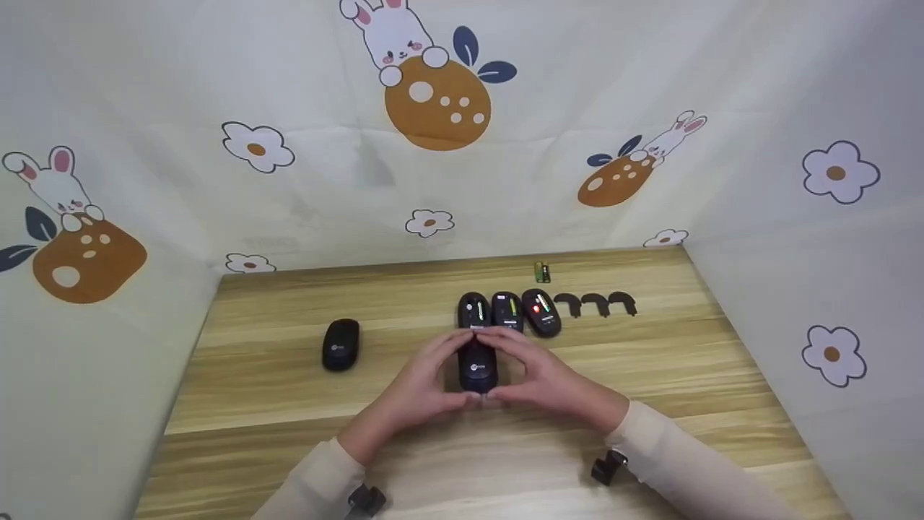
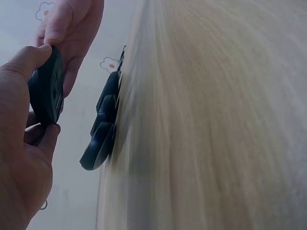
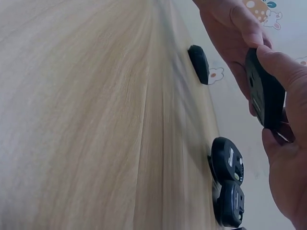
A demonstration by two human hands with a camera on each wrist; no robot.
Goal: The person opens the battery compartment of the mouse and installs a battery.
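Note:
Both hands hold one black computer mouse (image 1: 478,370) in the air above the table, its logo side up in the head view. My left hand (image 1: 420,381) pinches it from the left, thumb at the near end and fingers at the far end. From the right, my right hand (image 1: 545,377) grips it the same way, its fingertips close to those of the left. The wrist views show the mouse (image 2: 47,88) clear of the tabletop, its underside (image 3: 256,88) facing the table. Just beyond the hands, three more mice (image 1: 541,313) lie upside down with lit or bright battery slots.
Another black mouse (image 1: 341,345) lies logo side up on the left of the wooden table (image 1: 253,404). Several curved black covers (image 1: 595,304) lie in a row at the right. Small batteries (image 1: 542,272) lie behind them. A printed cloth (image 1: 325,195) surrounds the table.

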